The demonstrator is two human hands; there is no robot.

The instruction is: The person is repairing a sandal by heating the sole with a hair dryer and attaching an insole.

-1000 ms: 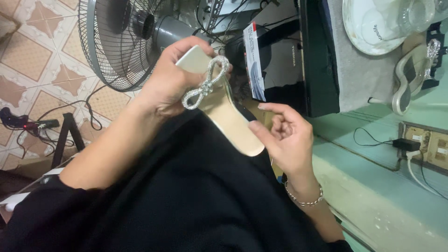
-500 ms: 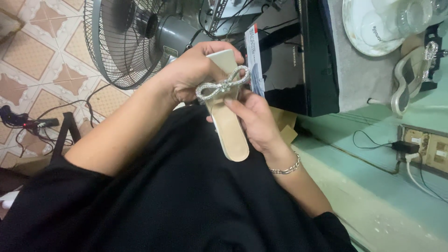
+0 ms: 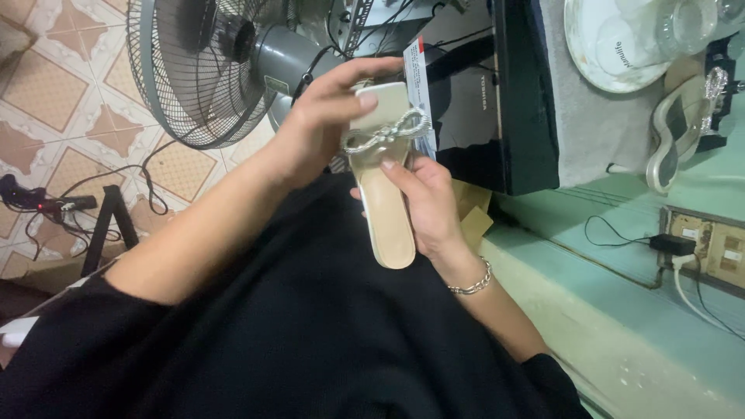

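One beige sandal [image 3: 386,203] with one silver bow [image 3: 386,133] held above the lap, left hand [image 3: 326,124] gripping its toe end, right hand [image 3: 425,203] cradling its side, second sandal [image 3: 673,136] on tabletop [image 3: 698,190], one fan [image 3: 202,66] behind

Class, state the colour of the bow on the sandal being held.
Silvery, sparkling bow on a cream sandal; the head view shows it.

A cream flat sandal [image 3: 386,203] with a sparkly silver bow strap, held sole-up above a black lap.
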